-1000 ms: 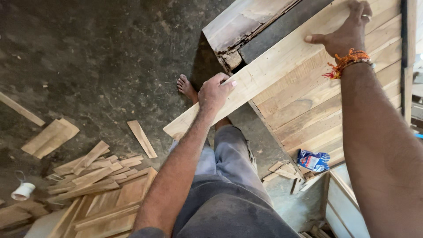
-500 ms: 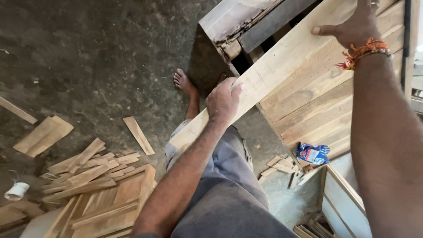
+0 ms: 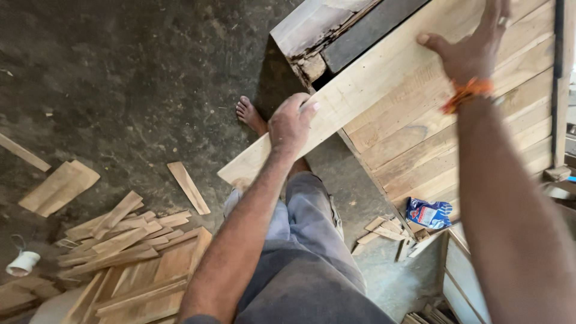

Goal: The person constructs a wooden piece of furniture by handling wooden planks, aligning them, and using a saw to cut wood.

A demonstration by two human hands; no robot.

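Observation:
A long pale wooden plank (image 3: 366, 90) runs diagonally from lower left to upper right. My left hand (image 3: 291, 123) grips its near edge close to the lower end. My right hand (image 3: 474, 45), with an orange thread at the wrist and a ring, lies spread on the plank's far part, fingers apart. The plank rests on a stack of similar boards (image 3: 456, 138) at the right. My bare foot (image 3: 251, 115) stands on the dark floor just below the plank.
A heap of wooden offcuts (image 3: 126, 252) lies on the floor at lower left, with loose pieces (image 3: 57, 186) beside it. A white cup-like object (image 3: 23, 263) sits far left. A blue packet (image 3: 427, 213) lies under the stack. A weathered wooden beam (image 3: 318, 27) lies beyond the plank.
Plank and both hands sit further right and slightly higher in view than before; my left hand has shifted along the plank's edge. The view has tilted a little.

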